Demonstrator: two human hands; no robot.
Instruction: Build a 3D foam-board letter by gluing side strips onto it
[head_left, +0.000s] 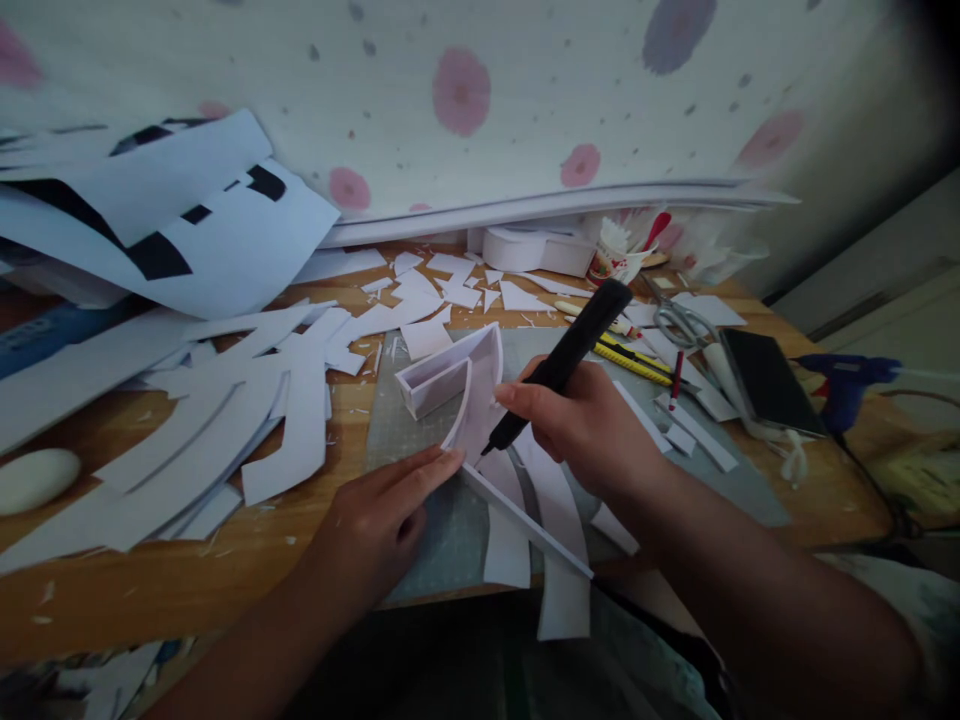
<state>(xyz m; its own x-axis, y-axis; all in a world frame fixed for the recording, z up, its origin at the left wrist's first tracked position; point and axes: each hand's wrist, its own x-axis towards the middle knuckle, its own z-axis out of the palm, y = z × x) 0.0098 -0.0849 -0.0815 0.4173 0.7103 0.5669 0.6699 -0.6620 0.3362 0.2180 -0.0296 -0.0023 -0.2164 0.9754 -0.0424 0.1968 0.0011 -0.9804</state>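
My right hand is closed round a black pen-shaped tool, its tip down against a white foam-board model with a curved wall. The model rests on a grey cutting mat. My left hand lies flat on the mat with fingers stretched out, the fingertips touching the model's lower left edge. Curved white strips lie under and in front of the model, some hanging over the table's near edge.
White board offcuts cover the wooden table's left half. At the right lie scissors, a yellow utility knife, a dark phone and a blue glue gun. Large sheets lean at the back left. A paper cup stands behind.
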